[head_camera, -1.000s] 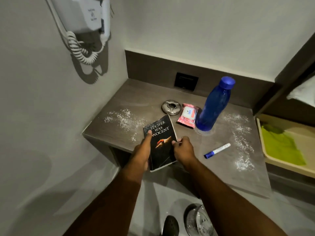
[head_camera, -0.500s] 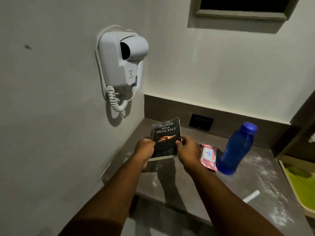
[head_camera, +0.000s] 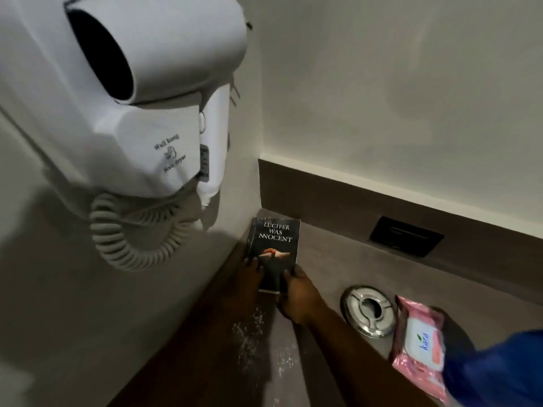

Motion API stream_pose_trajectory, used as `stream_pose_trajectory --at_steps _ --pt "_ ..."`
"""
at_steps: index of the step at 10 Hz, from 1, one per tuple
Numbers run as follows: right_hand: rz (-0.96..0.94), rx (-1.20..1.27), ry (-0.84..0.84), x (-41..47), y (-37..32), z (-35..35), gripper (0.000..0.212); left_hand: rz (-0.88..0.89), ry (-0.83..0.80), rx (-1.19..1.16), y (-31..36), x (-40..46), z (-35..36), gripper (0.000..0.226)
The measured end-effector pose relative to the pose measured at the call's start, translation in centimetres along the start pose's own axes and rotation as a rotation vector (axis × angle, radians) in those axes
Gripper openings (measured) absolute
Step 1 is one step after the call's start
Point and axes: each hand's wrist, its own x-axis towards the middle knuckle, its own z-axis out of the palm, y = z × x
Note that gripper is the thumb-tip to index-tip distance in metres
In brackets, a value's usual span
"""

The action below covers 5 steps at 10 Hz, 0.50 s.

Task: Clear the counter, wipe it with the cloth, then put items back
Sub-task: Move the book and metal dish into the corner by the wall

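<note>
A black paperback book [head_camera: 274, 242] stands tilted in the back left corner of the brown counter [head_camera: 329, 259], near the wall. My left hand [head_camera: 249, 276] grips its lower left edge and my right hand [head_camera: 296, 298] grips its lower right corner. White powder [head_camera: 258, 345] is scattered on the counter between my forearms. A round metal ashtray [head_camera: 368, 309] lies to the right, then a pink wet-wipes pack [head_camera: 418, 348]. A blue bottle [head_camera: 499, 374] is blurred at the bottom right. No cloth is in view.
A white wall-hung hair dryer [head_camera: 132, 92] with a coiled cord [head_camera: 132, 233] juts out close on the left wall, above the counter's left edge. A black socket plate [head_camera: 407, 236] sits in the brown backsplash.
Both hands carried the book from the counter's front edge up and back into the left corner. The view moved in close to the hair dryer; the marker and tray are out of view.
</note>
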Motion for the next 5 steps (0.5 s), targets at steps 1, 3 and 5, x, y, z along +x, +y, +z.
stream_pose_trajectory --at_steps 1,3,5 --pt "0.057 -0.021 -0.01 1.7 0.2 0.7 0.054 -0.039 -0.105 0.276 -0.6 1.2 0.2 0.054" --pt "0.007 -0.208 0.063 4.9 -1.1 2.7 0.055 0.003 -0.166 0.492 -4.1 5.6 -0.4 0.056" --pt "0.089 -0.295 -0.01 5.1 -2.6 2.1 0.057 0.125 -0.163 0.615 -5.3 6.6 -0.7 0.053"
